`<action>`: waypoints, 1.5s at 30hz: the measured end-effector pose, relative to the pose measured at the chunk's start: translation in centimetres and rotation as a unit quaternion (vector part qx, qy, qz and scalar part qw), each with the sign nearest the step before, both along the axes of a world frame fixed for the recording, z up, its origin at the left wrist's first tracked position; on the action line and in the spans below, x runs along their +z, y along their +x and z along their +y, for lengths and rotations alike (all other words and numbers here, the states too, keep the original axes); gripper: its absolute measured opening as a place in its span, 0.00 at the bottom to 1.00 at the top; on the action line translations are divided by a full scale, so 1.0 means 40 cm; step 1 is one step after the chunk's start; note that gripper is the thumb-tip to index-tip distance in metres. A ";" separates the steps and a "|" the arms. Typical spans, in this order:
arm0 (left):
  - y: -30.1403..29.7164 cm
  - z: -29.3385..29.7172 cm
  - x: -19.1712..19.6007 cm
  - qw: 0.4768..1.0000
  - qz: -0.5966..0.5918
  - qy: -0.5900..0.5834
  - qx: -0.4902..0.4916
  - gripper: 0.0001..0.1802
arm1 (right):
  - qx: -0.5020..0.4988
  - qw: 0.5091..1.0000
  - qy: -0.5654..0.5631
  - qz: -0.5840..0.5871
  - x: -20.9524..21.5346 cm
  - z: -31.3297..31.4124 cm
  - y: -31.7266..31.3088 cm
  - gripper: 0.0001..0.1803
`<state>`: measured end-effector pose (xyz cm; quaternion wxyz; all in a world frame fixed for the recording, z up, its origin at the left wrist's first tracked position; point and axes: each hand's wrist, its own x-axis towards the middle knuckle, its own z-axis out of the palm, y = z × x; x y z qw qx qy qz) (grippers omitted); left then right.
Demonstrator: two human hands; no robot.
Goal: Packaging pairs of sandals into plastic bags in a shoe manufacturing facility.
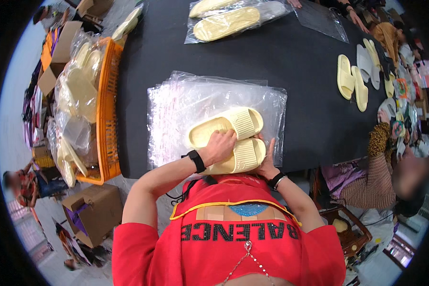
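A pair of pale yellow slide slippers lies side by side over a stack of clear plastic bags, toes to the right. My left hand is closed on the inner edge of the far slipper, its fingers curled where the two slippers meet. At the toe of the near slipper, my right hand grips from the right. Some of its fingers are hidden under or behind the slipper. The near slipper's heel lies partly behind my left wrist, close to the table's front edge.
An orange crate of bagged slippers stands left of the black table. Bagged yellow slippers and a flat clear bag lie at the far side. Loose slippers are at the right, near other people. A cardboard box sits lower left.
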<state>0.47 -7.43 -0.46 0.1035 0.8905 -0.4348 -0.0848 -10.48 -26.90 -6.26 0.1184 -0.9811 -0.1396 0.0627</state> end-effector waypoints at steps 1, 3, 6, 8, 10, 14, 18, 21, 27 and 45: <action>-0.009 0.023 -0.033 0.999 0.011 -0.025 0.017 0.13 | 0.008 1.000 0.001 0.000 -0.013 -0.002 0.000 0.50; 0.002 0.090 -0.068 0.998 0.026 -0.030 0.054 0.13 | -0.035 0.998 0.051 0.004 -0.034 -0.003 -0.004 0.54; 0.051 0.252 -0.088 0.985 0.001 0.025 0.172 0.10 | -0.031 0.998 0.048 0.031 -0.028 -0.003 -0.006 0.57; 0.083 0.366 -0.102 0.962 -0.028 0.044 0.270 0.11 | -0.030 0.998 0.051 0.027 -0.026 0.000 -0.002 0.58; 0.116 0.423 -0.044 0.937 -0.009 0.055 0.346 0.10 | -0.021 0.997 0.059 0.050 -0.018 -0.003 0.002 0.57; 0.151 0.441 0.079 0.927 -0.086 0.023 0.365 0.16 | -0.006 0.993 0.081 0.083 0.041 -0.021 0.013 0.52; 0.149 0.307 0.164 0.961 -0.107 -0.042 0.253 0.19 | -0.074 0.983 0.153 0.069 0.083 -0.045 0.030 0.41; 0.116 0.180 0.170 0.988 -0.063 -0.028 0.136 0.15 | -0.224 0.822 0.513 0.107 0.162 0.010 0.064 0.40; 0.069 -0.009 0.172 0.996 0.026 -0.088 -0.006 0.06 | -0.177 0.885 0.425 0.071 0.262 -0.040 0.088 0.43; 0.060 0.074 0.061 0.989 0.146 0.018 0.036 0.26 | -0.478 0.670 0.564 -0.060 0.359 -0.404 0.231 0.36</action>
